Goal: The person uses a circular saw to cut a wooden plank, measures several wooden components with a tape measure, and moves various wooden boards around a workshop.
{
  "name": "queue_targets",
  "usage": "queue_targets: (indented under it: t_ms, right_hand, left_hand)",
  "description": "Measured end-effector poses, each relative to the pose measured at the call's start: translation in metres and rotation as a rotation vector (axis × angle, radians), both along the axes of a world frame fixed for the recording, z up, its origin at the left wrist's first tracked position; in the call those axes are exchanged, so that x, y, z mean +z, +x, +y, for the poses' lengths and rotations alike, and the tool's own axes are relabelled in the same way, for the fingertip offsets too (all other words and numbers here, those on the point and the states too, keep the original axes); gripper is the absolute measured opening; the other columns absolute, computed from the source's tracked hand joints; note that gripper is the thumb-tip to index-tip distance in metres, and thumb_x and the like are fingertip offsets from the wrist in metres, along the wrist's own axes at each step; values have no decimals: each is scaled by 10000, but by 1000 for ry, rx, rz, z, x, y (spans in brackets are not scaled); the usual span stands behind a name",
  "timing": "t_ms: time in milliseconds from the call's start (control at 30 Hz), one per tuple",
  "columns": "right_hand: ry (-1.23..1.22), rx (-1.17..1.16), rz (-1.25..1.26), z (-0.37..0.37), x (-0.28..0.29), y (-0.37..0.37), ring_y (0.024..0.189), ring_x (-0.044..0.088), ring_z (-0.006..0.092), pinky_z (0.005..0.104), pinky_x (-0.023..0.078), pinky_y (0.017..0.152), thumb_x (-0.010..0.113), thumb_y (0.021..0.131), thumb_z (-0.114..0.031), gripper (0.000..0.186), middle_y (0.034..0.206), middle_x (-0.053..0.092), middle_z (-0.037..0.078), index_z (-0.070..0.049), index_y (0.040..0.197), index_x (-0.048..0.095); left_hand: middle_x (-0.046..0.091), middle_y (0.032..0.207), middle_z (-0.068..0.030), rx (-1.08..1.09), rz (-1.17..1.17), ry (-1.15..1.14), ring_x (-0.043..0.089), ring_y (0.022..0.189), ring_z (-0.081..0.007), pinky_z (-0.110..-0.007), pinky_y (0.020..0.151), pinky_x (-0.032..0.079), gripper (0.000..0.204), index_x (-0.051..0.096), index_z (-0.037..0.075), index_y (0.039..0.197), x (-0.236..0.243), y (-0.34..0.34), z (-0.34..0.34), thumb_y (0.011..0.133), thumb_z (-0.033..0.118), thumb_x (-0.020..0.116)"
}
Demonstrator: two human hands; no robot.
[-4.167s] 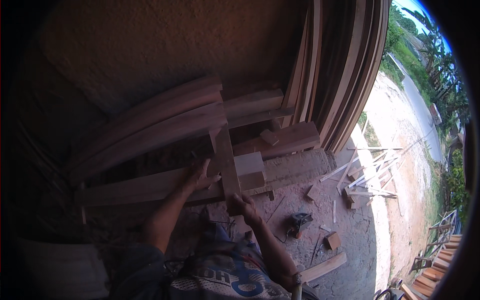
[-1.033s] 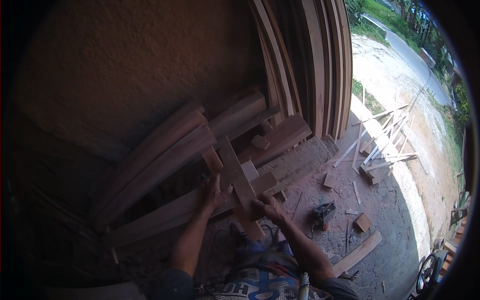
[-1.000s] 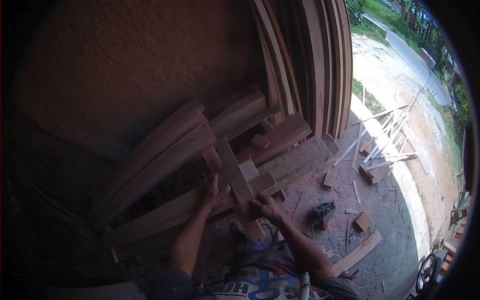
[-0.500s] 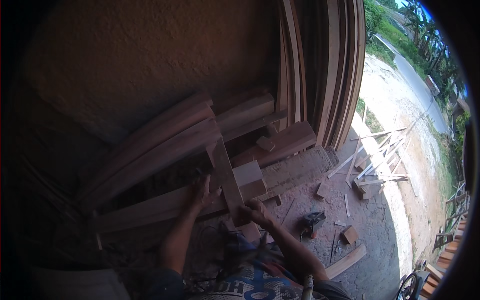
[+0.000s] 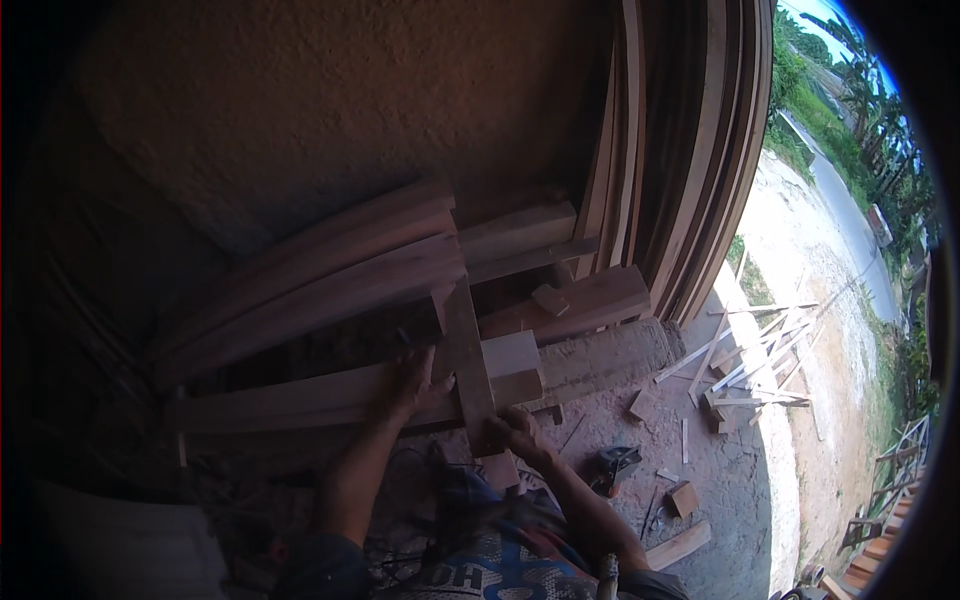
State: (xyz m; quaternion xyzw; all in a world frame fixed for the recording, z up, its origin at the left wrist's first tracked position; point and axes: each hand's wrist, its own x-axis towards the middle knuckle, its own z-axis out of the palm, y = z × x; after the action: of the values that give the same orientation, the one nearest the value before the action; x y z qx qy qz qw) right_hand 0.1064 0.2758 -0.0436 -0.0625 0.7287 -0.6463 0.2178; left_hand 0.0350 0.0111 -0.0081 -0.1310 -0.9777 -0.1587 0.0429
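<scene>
On my feed I count two hands [image 5: 518,437], one power tool [image 5: 613,468], one stick tangle [image 5: 760,402].

Both arms are reaching out front, forearms bare and angling in toward each other. Left forearm [image 5: 358,480] runs up and to the right, and the left hand [image 5: 412,388] is pretty loose, fingers [image 5: 421,364] pointing away from the body, thumb sticking out to the right with a clear gap. Right forearm [image 5: 592,512] slants up and left, right hand [image 5: 518,436] curled tight like a fist, a bit closer to the torso. Hands are near each other, not touching. Can't make out every finger, too dark.
</scene>
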Motion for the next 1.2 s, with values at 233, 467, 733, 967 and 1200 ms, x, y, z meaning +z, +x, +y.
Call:
queue_targets:
  t_ms: [233, 467, 733, 967, 1200]
  right_hand:
    - [3, 57, -27, 0, 23, 0, 807, 643, 153, 331, 506, 704, 604, 969, -309, 348, 867, 676, 103, 36, 988, 644]
    - [-48, 57, -91, 3, 8, 0, 830, 646, 161, 328, 513, 729, 605, 977, -319, 357, 920, 671, 103, 32, 1033, 641]
    - [-24, 81, -78, 2, 15, -3, 873, 656, 164, 332, 520, 764, 605, 976, -308, 377, 930, 688, 116, 42, 1111, 638]
    - [94, 77, 43, 8, -2, -7, 787, 692, 185, 338, 544, 712, 582, 982, -309, 369, 862, 705, 124, 38, 1077, 661]
    - [326, -211, 79, 52, 82, -89, 683, 715, 268, 406, 537, 649, 556, 972, -353, 382, 677, 677, 144, 2, 875, 661]
  left_hand:
    - [546, 1279, -263, 8, -35, 0, 509, 1183, -445, -522, 1034, 385, 810, 448, -9, 1371, -6, 2, -8, 783, 481, 713]
    - [555, 1258, -243, -43, 83, 75, 517, 1137, -427, -522, 1013, 369, 785, 473, -25, 1323, -25, -3, -11, 788, 513, 673]
    - [551, 1254, -257, -51, 50, 67, 516, 1126, -433, -528, 1007, 371, 788, 468, -28, 1322, -27, -3, -16, 787, 513, 673]
    - [521, 1296, -264, -54, 34, 36, 488, 1176, -435, -528, 1027, 356, 780, 428, -24, 1355, -27, -6, -6, 809, 473, 678]
    - [511, 1310, -265, 45, -48, -48, 481, 1193, -432, -532, 1038, 345, 801, 412, -40, 1369, -4, 8, -7, 812, 472, 677]
